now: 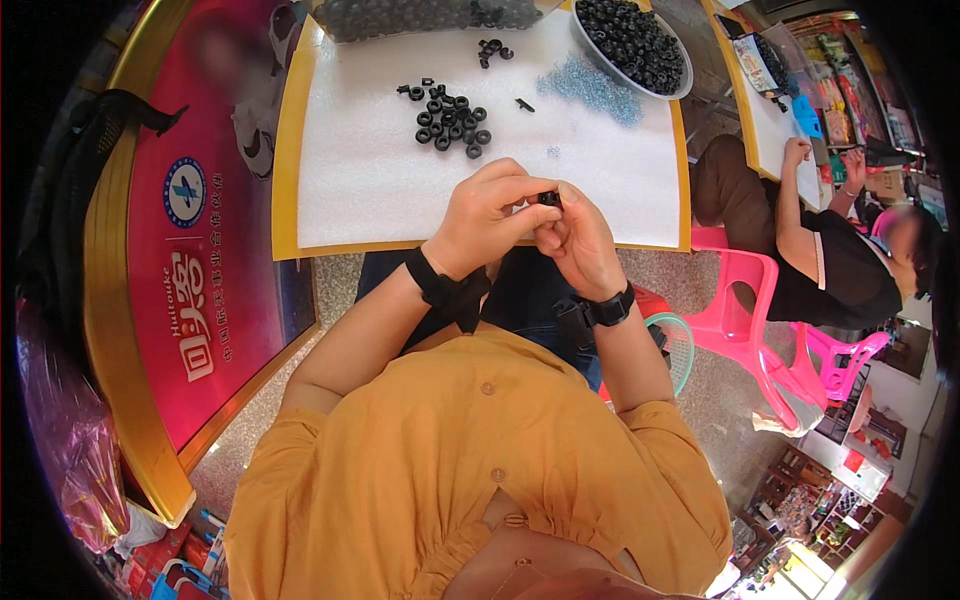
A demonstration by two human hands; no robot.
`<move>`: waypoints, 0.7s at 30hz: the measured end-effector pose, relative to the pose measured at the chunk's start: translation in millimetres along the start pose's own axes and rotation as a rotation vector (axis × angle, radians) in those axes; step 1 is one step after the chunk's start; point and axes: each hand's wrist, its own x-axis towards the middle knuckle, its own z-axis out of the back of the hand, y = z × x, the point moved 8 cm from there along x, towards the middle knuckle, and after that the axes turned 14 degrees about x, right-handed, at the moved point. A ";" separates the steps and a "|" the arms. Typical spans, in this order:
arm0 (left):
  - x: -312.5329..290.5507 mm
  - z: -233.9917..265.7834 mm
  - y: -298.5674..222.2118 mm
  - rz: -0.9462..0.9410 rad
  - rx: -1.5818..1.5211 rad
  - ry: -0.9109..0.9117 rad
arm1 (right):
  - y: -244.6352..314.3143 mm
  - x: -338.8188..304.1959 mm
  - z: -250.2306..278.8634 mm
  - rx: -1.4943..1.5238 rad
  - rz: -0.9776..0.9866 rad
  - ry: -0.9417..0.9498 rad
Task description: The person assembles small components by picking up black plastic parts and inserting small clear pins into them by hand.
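Both my hands meet over the near edge of the white-covered table (360, 200). A small black ring-like plastic part (548, 199) sits between their fingertips. My left hand (482, 215) pinches it from the left, and my right hand (582, 240) closes on it from the right. Beyond them lies a loose pile of black ring-shaped parts (452, 122). A smaller cluster of black pieces (494, 51) is farther back, and a single thin black piece (525, 104) lies apart. Tiny clear-blue pieces (592, 90) are spread at the right.
A bowl (632, 45) heaped with black parts stands at the far right corner, and a clear bag (420, 15) of dark pieces lies along the back. On the right, another person (850, 250) sits at a second table, near pink plastic chairs (735, 290). A green basket (675, 350) is beside my right forearm.
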 end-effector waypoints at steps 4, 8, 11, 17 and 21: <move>-1.2 -0.7 0.9 -0.006 0.008 -0.009 | -1.1 -0.3 -2.7 0.023 0.043 -0.107; -2.1 -0.4 0.4 -0.022 0.007 -0.019 | -1.2 -2.3 -5.9 -0.005 0.035 -0.079; -3.7 0.1 0.8 -0.035 0.018 -0.032 | 0.6 -5.1 -8.6 -0.031 0.002 -0.099; -3.7 -0.1 -1.5 -0.053 0.048 -0.047 | -2.6 -6.6 -6.4 -0.050 0.014 -0.111; -4.2 -1.0 -0.5 -0.060 0.077 -0.045 | -9.1 -4.0 -5.7 0.008 0.067 -0.137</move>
